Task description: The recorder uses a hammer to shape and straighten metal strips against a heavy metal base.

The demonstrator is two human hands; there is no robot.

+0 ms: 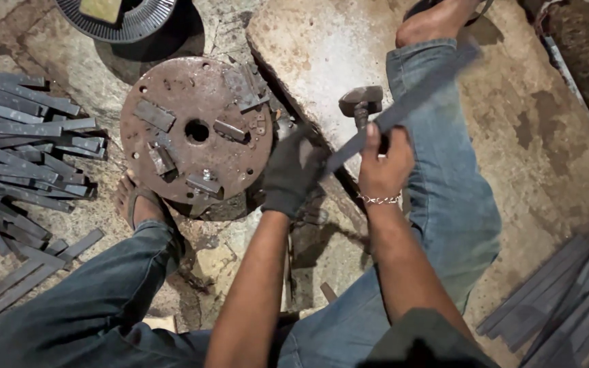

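A long flat metal strip [403, 105], its axis slanting up-right over the right knee, is gripped at its lower end by the bare right hand [384, 167], the gloved left hand [293, 174] closed just beside it, near the hammer [361, 102].

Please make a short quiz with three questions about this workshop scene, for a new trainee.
1. True or false: the left hand wears a dark glove.
2. Which hand holds the small steel-headed hammer? A left, B right
3. Fill in: the long flat grey metal strip is held by ____ hands.

Key: 1 true; 2 B; 3 both. The round rusty iron disc lies beside the left hand, untouched.
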